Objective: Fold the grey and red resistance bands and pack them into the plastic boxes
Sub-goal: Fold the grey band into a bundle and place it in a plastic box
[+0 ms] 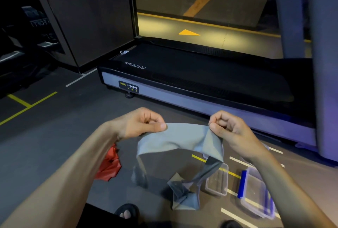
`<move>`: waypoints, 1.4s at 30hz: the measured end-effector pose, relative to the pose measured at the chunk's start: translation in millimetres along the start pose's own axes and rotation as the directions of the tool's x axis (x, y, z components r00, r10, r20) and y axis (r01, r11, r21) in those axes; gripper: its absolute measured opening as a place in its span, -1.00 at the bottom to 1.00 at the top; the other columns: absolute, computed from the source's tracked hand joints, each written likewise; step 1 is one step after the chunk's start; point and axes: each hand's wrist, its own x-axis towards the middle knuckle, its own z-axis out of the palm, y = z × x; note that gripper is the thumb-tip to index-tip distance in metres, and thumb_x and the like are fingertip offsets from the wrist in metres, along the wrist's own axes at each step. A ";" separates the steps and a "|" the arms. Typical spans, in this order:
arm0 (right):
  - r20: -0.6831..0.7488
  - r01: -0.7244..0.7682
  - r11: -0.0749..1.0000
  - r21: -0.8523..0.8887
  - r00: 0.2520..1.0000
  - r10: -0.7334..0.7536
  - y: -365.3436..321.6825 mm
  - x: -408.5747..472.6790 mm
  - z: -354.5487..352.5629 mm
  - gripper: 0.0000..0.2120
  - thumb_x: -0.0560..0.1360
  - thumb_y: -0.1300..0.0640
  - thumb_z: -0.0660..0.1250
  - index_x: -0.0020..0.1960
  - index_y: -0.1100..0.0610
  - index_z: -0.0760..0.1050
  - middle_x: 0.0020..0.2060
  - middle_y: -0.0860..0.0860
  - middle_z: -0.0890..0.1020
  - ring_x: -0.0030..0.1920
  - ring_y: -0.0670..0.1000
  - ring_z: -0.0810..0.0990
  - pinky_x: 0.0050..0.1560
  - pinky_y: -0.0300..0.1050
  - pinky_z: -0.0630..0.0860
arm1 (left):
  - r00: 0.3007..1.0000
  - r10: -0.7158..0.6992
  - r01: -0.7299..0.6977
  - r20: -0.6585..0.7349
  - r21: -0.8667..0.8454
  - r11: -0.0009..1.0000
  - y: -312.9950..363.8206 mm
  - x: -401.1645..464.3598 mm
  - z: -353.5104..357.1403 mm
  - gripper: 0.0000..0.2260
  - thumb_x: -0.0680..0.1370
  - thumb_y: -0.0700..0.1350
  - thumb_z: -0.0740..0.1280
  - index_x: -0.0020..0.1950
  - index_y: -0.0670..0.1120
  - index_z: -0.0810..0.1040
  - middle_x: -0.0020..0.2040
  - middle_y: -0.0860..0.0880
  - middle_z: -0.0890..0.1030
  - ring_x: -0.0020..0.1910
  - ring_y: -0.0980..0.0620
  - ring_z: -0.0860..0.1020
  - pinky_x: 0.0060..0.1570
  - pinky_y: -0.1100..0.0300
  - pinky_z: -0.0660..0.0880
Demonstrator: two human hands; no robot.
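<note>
Grey band [180,137] – pinched btwn both hands

At the centre of the frame a band [180,137] stretches between the left hand [141,124] and right hand [231,129], its ends trailing to the floor [54,136], another band [109,165] lower left, two boxes [217,180] [256,191] lower right, a treadmill [201,74] behind.
</note>
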 end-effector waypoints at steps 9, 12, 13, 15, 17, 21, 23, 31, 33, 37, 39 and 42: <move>-0.021 0.019 0.999 0.044 1.000 -0.018 4.3 -0.2 3.3 -0.77 0.55 0.11 0.35 0.01 0.30 0.49 -0.26 0.01 0.56 -0.24 -0.08 0.48 -0.19 -0.29 0.42 | 0.997 0.070 -0.073 0.023 0.272 0.960 -12.5 4.9 0.6 -0.65 0.51 0.30 0.37 -0.06 0.02 0.66 -0.16 -0.21 0.66 -0.22 0.05 0.50 -0.13 0.10 0.45; 0.022 -0.008 1.000 0.019 1.000 0.007 3.3 0.6 2.1 -0.77 0.60 0.07 0.39 0.00 0.24 0.49 -0.27 0.03 0.55 -0.25 -0.03 0.44 -0.22 -0.22 0.36 | 0.997 0.014 -0.029 0.073 0.208 0.978 -14.1 2.8 -7.4 -0.60 0.50 0.34 0.39 -0.01 0.01 0.67 -0.15 -0.33 0.63 -0.22 -0.01 0.46 -0.17 -0.02 0.45; 0.037 -0.010 1.000 -0.009 0.999 0.010 3.6 0.5 2.0 -0.80 0.60 0.08 0.38 -0.01 0.22 0.50 -0.28 0.02 0.55 -0.26 -0.05 0.43 -0.23 -0.23 0.35 | 0.996 -0.012 -0.003 0.085 0.173 0.985 -13.0 2.0 -12.0 -0.60 0.48 0.35 0.40 -0.02 0.02 0.68 -0.18 -0.29 0.63 -0.22 -0.01 0.46 -0.19 -0.04 0.47; 0.078 -0.002 0.999 -0.051 0.997 0.006 4.9 -0.9 4.8 -0.87 0.62 0.16 0.37 -0.03 0.21 0.49 -0.29 -0.04 0.54 -0.27 -0.12 0.43 -0.24 -0.30 0.35 | 0.995 -0.030 0.015 0.093 0.155 0.988 -9.4 -0.8 -18.4 -0.62 0.47 0.33 0.43 -0.06 0.02 0.69 -0.23 -0.14 0.62 -0.22 0.01 0.46 -0.18 0.08 0.42; 0.115 0.000 0.993 -0.121 0.993 0.014 7.9 -3.1 11.7 -0.92 0.62 0.23 0.34 -0.04 0.21 0.50 -0.29 -0.01 0.54 -0.26 -0.13 0.43 -0.24 -0.31 0.36 | 0.996 -0.041 0.022 0.083 0.213 0.977 -8.9 -1.2 -21.1 -0.69 0.50 0.24 0.45 -0.09 0.00 0.69 -0.26 -0.06 0.60 -0.25 0.07 0.45 -0.17 0.17 0.39; 0.121 0.011 0.971 -0.239 0.993 0.018 13.3 -5.0 18.4 -0.93 0.64 0.22 0.34 -0.03 0.16 0.52 -0.19 0.11 0.58 -0.20 -0.09 0.49 -0.16 -0.33 0.41 | 0.998 -0.028 0.010 0.062 0.269 0.963 -6.5 -0.5 -13.6 -0.80 0.58 0.05 0.43 -0.13 -0.05 0.65 -0.33 0.02 0.57 -0.32 0.14 0.42 -0.25 0.25 0.36; 0.096 0.007 0.970 -0.243 0.995 0.016 13.1 -4.8 17.6 -0.93 0.64 0.20 0.33 -0.03 0.12 0.51 -0.18 0.03 0.59 -0.18 -0.14 0.50 -0.11 -0.37 0.41 | 0.999 -0.004 -0.007 0.042 0.270 0.963 -5.6 -1.4 -12.0 -0.79 0.58 0.07 0.42 -0.12 -0.06 0.64 -0.34 0.00 0.53 -0.32 0.10 0.38 -0.25 0.19 0.34; 0.090 0.029 0.991 -0.127 0.996 -0.018 6.2 -4.5 22.6 -0.91 0.62 0.22 0.33 -0.01 0.26 0.51 -0.01 0.03 0.69 -0.01 -0.14 0.64 0.00 -0.28 0.52 | 0.997 0.005 -0.030 0.082 0.308 0.951 -4.0 -0.3 -5.6 -0.81 0.61 0.03 0.42 -0.11 -0.06 0.65 -0.37 0.00 0.53 -0.34 0.12 0.38 -0.27 0.19 0.36; 0.102 0.075 0.996 -0.057 0.992 -0.069 -4.5 -3.3 26.8 -0.88 0.62 0.20 0.33 -0.02 0.26 0.50 -0.16 0.12 0.65 -0.14 -0.05 0.61 -0.03 -0.19 0.53 | 0.996 -0.020 -0.017 0.089 0.399 0.917 -5.2 5.6 -0.1 -0.83 0.60 0.01 0.42 -0.12 -0.04 0.65 -0.35 0.10 0.58 -0.34 0.21 0.43 -0.22 0.27 0.41; 0.150 0.122 0.989 0.080 0.980 -0.133 -19.6 -0.3 39.5 -0.86 0.62 0.12 0.35 -0.01 0.20 0.52 -0.24 0.26 0.57 -0.21 0.36 0.51 0.05 0.52 0.48 | 0.994 -0.036 -0.014 0.101 0.461 0.887 -6.4 11.0 6.7 -0.82 0.60 0.03 0.42 -0.13 -0.03 0.64 -0.36 0.11 0.56 -0.36 0.21 0.42 -0.24 0.30 0.40; 0.137 0.131 0.984 0.117 0.980 -0.146 -24.2 2.3 48.4 -0.88 0.59 0.07 0.37 -0.03 0.12 0.53 -0.25 0.29 0.52 -0.27 0.33 0.47 -0.10 0.38 0.49 | 0.994 -0.041 -0.011 0.100 0.470 0.883 -4.5 11.8 8.2 -0.85 0.59 0.02 0.43 -0.10 -0.03 0.67 -0.30 0.05 0.63 -0.33 0.23 0.47 -0.20 0.26 0.45; 0.072 0.163 0.986 0.037 0.984 -0.166 -21.2 6.8 67.9 -0.94 0.60 0.17 0.37 -0.05 0.10 0.53 -0.22 0.19 0.55 -0.27 0.05 0.49 -0.20 -0.10 0.46 | 0.989 -0.007 -0.045 0.144 0.356 0.933 2.9 10.6 13.8 -0.88 0.57 -0.04 0.40 -0.07 -0.07 0.67 -0.22 -0.07 0.68 -0.26 0.16 0.49 -0.15 0.13 0.51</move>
